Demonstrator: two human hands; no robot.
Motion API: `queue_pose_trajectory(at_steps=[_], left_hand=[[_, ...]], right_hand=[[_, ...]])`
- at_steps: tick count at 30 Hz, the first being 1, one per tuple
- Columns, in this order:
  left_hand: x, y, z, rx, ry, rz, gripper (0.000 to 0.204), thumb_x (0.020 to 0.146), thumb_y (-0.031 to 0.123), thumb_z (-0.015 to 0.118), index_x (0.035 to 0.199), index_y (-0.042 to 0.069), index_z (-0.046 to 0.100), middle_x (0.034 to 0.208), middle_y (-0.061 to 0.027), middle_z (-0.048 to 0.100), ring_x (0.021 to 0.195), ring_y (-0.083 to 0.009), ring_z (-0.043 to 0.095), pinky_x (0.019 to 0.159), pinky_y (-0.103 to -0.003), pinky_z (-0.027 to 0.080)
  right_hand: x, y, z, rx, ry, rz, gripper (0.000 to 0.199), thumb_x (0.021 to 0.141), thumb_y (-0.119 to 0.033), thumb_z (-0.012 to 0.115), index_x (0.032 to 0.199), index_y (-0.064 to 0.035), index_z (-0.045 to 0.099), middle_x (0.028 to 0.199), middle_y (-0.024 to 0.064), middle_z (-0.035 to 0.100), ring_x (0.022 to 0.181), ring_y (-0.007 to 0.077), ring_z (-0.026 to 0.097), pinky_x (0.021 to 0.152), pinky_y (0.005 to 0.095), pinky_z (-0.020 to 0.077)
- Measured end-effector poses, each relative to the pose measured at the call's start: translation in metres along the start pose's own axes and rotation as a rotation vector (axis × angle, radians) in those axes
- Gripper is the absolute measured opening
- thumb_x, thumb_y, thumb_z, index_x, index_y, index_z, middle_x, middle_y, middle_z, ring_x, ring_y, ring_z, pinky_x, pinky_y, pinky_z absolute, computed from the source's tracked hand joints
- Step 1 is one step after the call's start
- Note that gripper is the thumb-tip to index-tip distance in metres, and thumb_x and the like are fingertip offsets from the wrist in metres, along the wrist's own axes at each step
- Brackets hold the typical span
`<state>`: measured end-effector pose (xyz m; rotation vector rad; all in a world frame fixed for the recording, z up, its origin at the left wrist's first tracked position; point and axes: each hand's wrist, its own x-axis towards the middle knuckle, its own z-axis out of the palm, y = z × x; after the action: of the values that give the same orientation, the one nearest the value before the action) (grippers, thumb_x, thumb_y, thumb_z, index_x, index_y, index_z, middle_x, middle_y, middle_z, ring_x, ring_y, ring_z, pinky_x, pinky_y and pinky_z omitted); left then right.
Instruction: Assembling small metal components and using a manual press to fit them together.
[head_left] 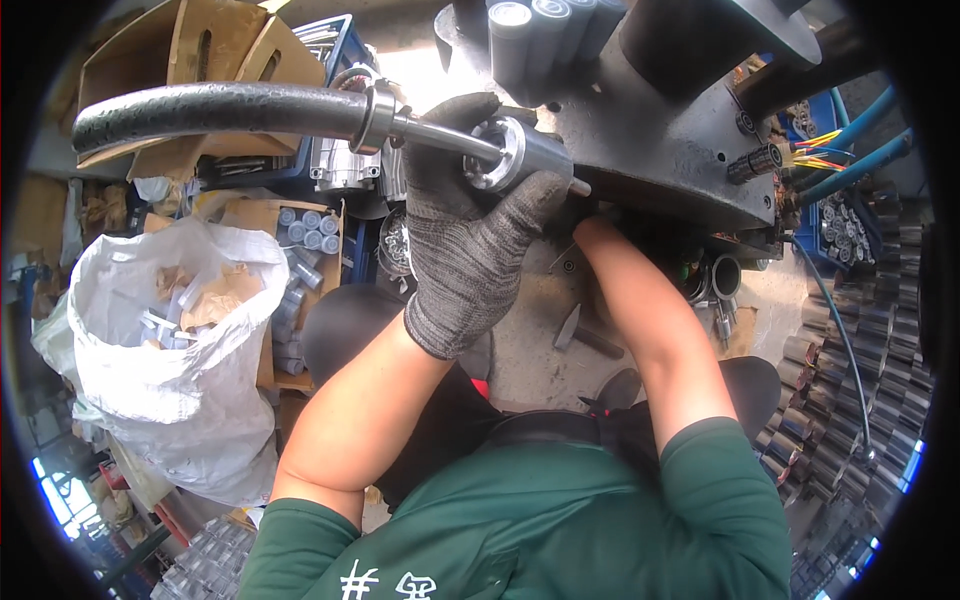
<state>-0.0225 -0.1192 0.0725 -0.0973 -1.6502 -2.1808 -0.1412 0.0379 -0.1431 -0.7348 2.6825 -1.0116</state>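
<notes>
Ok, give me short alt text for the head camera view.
A gloved left hand grips a metal cylinder on a long black lever against a dark machine; the right hand is hidden beneath it. A white sack sits left.

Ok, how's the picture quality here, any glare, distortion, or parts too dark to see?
In the head view, fisheye bending curves the black hose and darkens the rim; glare whitens the patch above the gloved left hand; the right hand is lost in shadow under the dark machine body; the white bag is bright but readable.

Brown cartons point(190, 60), white sack point(170, 370) left.
</notes>
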Motion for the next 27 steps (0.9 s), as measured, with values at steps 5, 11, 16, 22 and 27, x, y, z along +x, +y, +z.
queue_pose_trajectory(at_steps=[5,11,16,22,27], left_hand=[[0.003,0.001,0.000,0.130,-0.022,0.047,0.074,0.091,0.019,0.084,0.146,0.003,0.037,0.129,-0.0224,0.063,0.112,-0.0353,0.072,0.096,-0.042,0.062],[0.004,0.003,-0.001,0.295,-0.011,0.097,0.067,0.096,0.021,0.080,0.145,0.002,0.038,0.125,-0.0205,0.065,0.111,-0.0322,0.073,0.093,-0.038,0.062],[0.003,0.000,0.003,0.145,-0.026,0.132,0.063,0.098,0.023,0.077,0.145,0.002,0.040,0.125,-0.0178,0.066,0.110,-0.0290,0.072,0.093,-0.037,0.061],[0.001,0.005,0.001,-0.037,0.029,0.056,0.075,0.086,0.011,0.088,0.145,0.004,0.041,0.126,-0.0137,0.061,0.109,-0.0209,0.067,0.096,-0.033,0.059],[-0.001,0.003,0.003,-0.032,0.026,0.087,0.076,0.086,0.011,0.088,0.145,0.005,0.041,0.126,-0.0138,0.061,0.111,-0.0209,0.066,0.096,-0.033,0.059]], right_hand=[[-0.011,-0.007,-0.018,-0.013,0.014,0.015,0.044,0.094,-0.034,0.072,0.132,-0.0113,0.065,0.122,0.0142,0.071,0.116,0.0292,0.067,0.102,0.0431,0.0525],[-0.019,0.005,-0.013,0.022,-0.023,0.041,0.045,0.098,-0.037,0.071,0.135,-0.0134,0.067,0.125,0.0117,0.072,0.123,0.0270,0.066,0.108,0.0401,0.0494],[-0.013,0.019,0.006,0.072,0.002,-0.001,0.046,0.100,-0.039,0.067,0.137,-0.0115,0.064,0.131,0.0131,0.069,0.124,0.0280,0.065,0.107,0.0409,0.0499],[-0.084,0.002,0.014,-0.013,0.028,0.159,0.037,0.101,-0.018,0.057,0.134,-0.0010,0.062,0.130,0.0208,0.067,0.120,0.0334,0.066,0.102,0.0433,0.0531],[-0.131,0.061,0.067,-0.411,-0.108,0.278,0.039,0.104,-0.007,0.045,0.139,0.0011,0.059,0.133,0.0246,0.065,0.125,0.0355,0.062,0.106,0.0413,0.0498]])
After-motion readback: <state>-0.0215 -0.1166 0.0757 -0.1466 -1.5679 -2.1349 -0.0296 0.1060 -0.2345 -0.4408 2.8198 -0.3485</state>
